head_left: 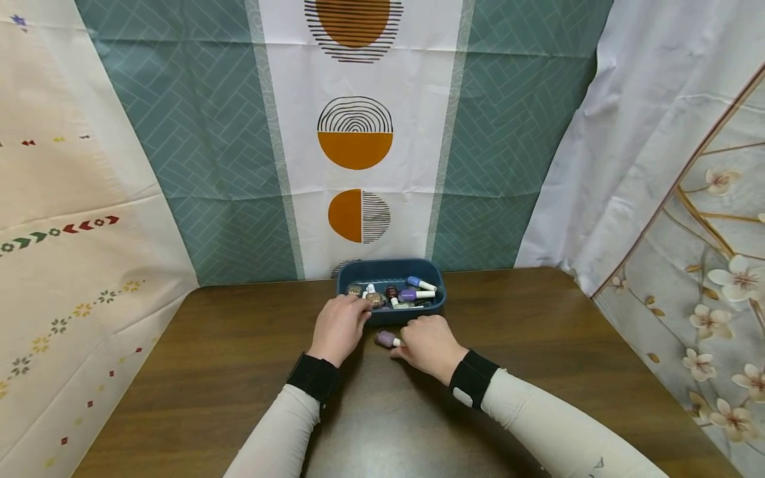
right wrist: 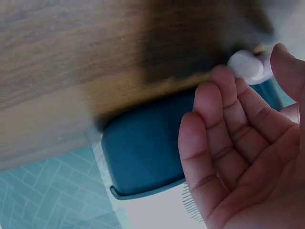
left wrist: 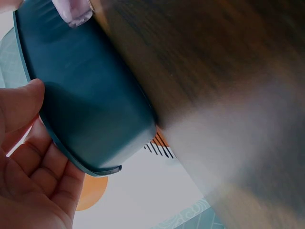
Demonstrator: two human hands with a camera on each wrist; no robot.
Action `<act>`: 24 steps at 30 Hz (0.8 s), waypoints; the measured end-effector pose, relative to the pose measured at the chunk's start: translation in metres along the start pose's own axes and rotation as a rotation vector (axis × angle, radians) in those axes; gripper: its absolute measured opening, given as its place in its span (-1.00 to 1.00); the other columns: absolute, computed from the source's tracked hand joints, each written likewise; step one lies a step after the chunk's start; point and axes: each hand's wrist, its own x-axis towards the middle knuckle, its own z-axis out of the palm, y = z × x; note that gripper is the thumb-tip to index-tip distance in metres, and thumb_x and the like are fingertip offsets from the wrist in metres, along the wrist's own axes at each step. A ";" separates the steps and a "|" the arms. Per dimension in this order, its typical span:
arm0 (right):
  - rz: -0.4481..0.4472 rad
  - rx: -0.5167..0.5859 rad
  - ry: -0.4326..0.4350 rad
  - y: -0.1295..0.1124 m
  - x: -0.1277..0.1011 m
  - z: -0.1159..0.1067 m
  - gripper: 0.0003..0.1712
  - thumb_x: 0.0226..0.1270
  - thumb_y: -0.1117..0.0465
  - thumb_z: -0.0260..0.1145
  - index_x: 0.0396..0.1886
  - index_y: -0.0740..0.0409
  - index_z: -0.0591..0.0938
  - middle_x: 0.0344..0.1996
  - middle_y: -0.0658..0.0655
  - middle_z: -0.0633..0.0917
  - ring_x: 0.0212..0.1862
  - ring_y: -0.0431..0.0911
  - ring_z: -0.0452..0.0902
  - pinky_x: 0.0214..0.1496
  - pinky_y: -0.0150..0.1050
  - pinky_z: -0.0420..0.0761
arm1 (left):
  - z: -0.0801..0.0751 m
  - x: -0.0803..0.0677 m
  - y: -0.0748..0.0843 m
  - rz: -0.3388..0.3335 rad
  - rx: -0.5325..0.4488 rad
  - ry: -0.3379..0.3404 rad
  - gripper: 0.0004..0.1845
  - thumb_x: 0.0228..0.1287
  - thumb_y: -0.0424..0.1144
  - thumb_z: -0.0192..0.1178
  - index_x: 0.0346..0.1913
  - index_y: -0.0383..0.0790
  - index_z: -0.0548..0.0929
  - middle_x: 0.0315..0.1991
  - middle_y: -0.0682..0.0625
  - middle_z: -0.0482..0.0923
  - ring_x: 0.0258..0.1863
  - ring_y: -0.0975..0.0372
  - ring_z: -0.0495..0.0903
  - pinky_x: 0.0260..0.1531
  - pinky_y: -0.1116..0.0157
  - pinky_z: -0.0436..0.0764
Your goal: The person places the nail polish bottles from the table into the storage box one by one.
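Left hand [head_left: 339, 327]: palm down, fingers curled over blue tray [head_left: 439, 307] front rim.
Right hand [head_left: 429, 346]: lowered on worktop [head_left: 209, 358], fingers pinched purple bottle [head_left: 385, 339] white cap.

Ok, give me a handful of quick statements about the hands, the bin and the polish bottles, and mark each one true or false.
1. The blue bin holds several nail polish bottles. True.
2. The right hand rests flat and touches nothing. False: it pinches the white cap of a purple nail polish bottle lying on the table.
3. The left hand is at the bin's near left edge. True.
4. The purple bottle at the right hand lies inside the bin. False: it lies on the table just in front of the bin.
5. The bin sits at the table's near edge by the person. False: it sits at the far edge, by the curtain.
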 end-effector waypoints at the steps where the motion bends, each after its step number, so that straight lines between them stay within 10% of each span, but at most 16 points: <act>1: -0.005 0.005 -0.005 0.000 0.000 0.001 -0.47 0.33 -0.26 0.63 -0.57 0.03 0.74 -0.64 0.01 0.65 -0.51 -0.03 0.63 -0.49 -0.12 0.60 | 0.000 0.000 0.000 -0.002 0.001 -0.001 -0.96 0.48 -0.27 0.50 -0.10 -0.13 0.87 -0.21 -0.01 0.78 -0.19 0.06 0.67 0.07 0.01 0.68; 24: 0.004 0.008 -0.055 0.003 0.001 0.005 -0.70 0.41 -0.03 0.64 -0.33 0.08 0.81 -0.46 0.05 0.74 -0.38 -0.04 0.72 -0.37 -0.11 0.70 | -0.001 0.000 0.001 -0.013 0.000 -0.009 -0.92 0.48 -0.26 0.50 -0.06 -0.14 0.89 -0.15 -0.03 0.81 -0.16 0.06 0.68 0.11 0.03 0.68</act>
